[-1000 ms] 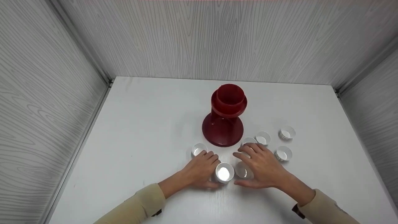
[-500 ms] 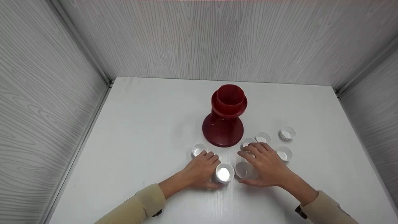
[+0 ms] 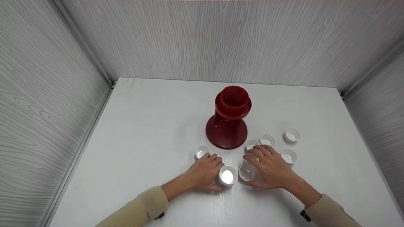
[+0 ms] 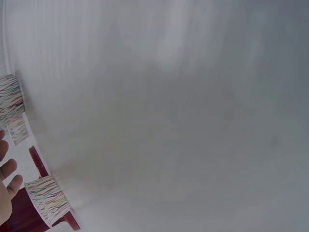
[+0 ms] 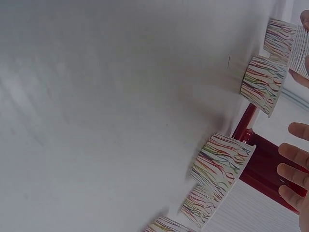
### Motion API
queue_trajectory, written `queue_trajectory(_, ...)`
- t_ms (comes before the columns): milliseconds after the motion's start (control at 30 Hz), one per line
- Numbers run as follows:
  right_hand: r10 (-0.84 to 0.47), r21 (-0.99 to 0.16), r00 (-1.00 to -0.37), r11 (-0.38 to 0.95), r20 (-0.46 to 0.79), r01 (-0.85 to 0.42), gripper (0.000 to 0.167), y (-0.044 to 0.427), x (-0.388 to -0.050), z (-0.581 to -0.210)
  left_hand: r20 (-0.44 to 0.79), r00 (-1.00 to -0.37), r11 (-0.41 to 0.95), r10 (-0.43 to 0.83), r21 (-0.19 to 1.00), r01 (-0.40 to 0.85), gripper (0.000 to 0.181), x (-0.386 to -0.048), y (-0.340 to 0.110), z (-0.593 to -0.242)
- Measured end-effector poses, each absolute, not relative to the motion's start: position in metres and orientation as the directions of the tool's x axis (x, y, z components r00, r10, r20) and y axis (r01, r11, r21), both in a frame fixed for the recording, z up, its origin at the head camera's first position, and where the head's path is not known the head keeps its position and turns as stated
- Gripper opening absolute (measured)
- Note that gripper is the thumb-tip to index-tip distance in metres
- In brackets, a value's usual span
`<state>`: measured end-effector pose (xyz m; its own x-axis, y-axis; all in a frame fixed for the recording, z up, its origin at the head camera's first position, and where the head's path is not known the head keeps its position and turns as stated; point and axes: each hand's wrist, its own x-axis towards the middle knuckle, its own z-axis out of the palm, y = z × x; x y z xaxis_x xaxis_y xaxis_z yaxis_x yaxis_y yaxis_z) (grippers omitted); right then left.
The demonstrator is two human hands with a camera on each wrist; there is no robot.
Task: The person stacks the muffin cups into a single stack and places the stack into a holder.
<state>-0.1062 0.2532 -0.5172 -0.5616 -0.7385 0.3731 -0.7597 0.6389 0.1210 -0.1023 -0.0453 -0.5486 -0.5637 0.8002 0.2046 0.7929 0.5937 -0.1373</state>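
My left hand (image 3: 203,173) grips a stack of white paper cups (image 3: 228,175), thumb at the near side and fingers at the far side. In the right wrist view the stack (image 5: 300,50) shows ridged, nested rims. Just right of it stands a single paper cup (image 3: 247,172). My right hand (image 3: 271,170) hovers around that cup with loosely spread fingers, partly covering it. Its fingers (image 5: 293,154) look extended in the right wrist view. Coloured wavy stripes cover the outside of the cups. Another cup (image 3: 202,152) sits behind my left fingers.
A red stand (image 3: 226,132) with a round base and a cup-shaped top (image 3: 234,96) is behind the hands. Several more paper cups (image 3: 291,135) are scattered to the right. Grey wood-patterned panels (image 3: 202,41) enclose the white table (image 3: 151,119).
My right hand has shifted slightly right, away from the stack, leaving more of the single cup visible. My left hand and the stack have stayed in place.
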Motion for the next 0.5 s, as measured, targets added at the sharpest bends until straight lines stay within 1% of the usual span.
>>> queue_trajectory(200, -0.744, 0.129, -0.566, 0.639, 0.354, -0.759, 0.083, 0.255, -0.108, -0.523, 0.185, -0.569, 0.593, 0.801, -0.127, 0.795, 0.075, -0.103, -0.046, -0.547)
queue_trajectory(500, -0.743, 0.146, -0.577, 0.648, 0.340, -0.748, 0.079, 0.256, -0.110, -0.530, 0.215, -0.556, 0.586, 0.803, -0.121, 0.801, 0.074, -0.103, -0.047, -0.549)
